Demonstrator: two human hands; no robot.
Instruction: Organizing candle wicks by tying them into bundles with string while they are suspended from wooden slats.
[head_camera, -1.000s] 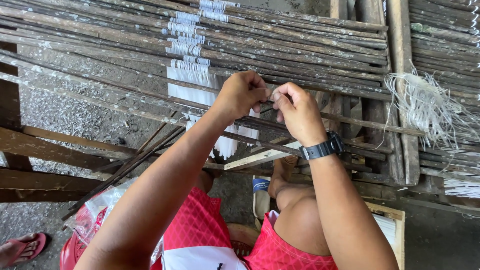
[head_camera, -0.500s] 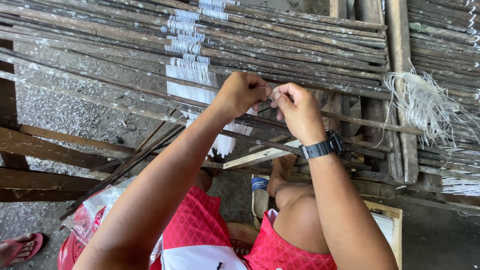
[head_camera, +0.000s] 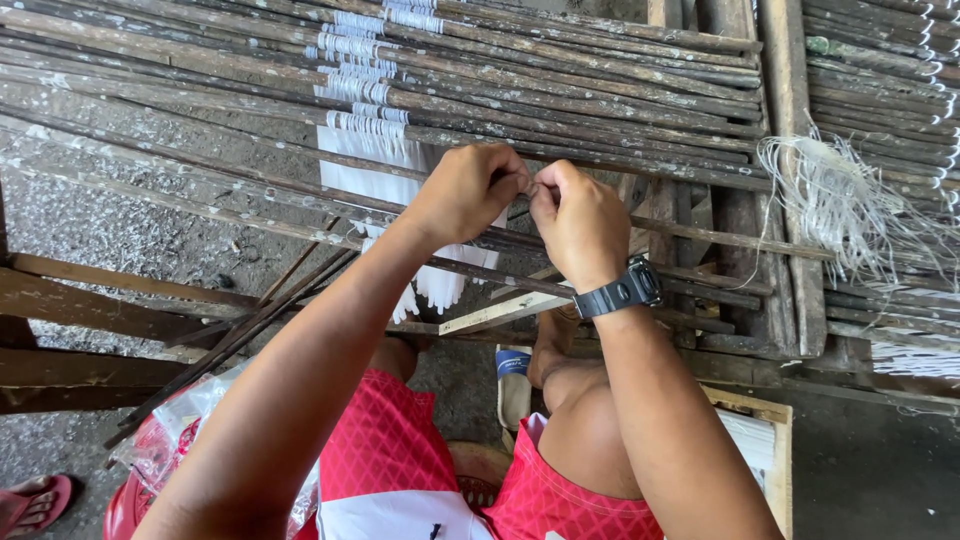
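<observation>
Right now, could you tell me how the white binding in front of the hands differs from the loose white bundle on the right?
The white binding is wound in tight, neat bands around the slats, row after row; the loose white bundle hangs tangled and splayed. The binding sits beside the left hand and right hand, which meet pinched together; the bundle lies well away from both. Both look like thin white strands on the dark slat frame.

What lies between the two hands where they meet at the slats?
Head view: almost no gap. Left hand and right hand pinch together at a thin white strand over a dark slat.
</observation>
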